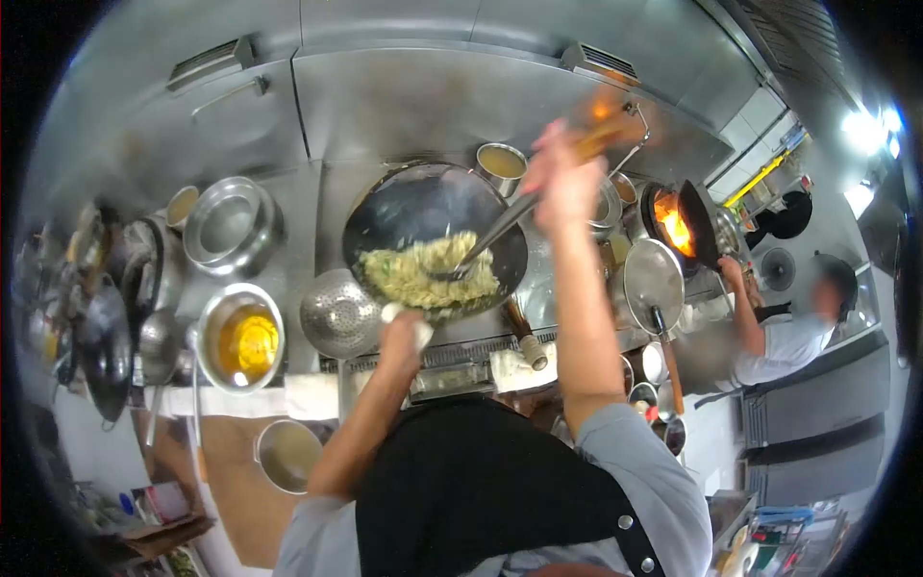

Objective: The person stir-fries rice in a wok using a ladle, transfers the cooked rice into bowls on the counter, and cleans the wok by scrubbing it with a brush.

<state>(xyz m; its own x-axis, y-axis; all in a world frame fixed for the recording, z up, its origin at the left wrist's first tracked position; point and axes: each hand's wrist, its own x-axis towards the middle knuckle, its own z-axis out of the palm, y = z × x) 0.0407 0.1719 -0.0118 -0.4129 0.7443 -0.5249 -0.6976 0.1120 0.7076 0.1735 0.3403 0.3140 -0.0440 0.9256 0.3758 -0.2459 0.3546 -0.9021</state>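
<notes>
A large dark wok [423,197] sits on the range in front of me, with pale yellow-green fried food [413,274] in its near half. My left hand [402,341] is closed at the wok's near edge, with a folded white cloth [423,335] between the hand and the metal. Raised over the wok's right side, my right hand [565,183] is closed around a long ladle [505,221]; its wooden handle is smeared by motion. The ladle's head rests among the food and is partly hidden.
Left of the wok are a perforated strainer [341,315], stacked metal bowls [226,223] and a bowl of yellow oil [248,341]. A metal pot [502,165] stands behind. At right, a co-worker [793,322] holds a wok [700,223] beside a flaming burner [673,226].
</notes>
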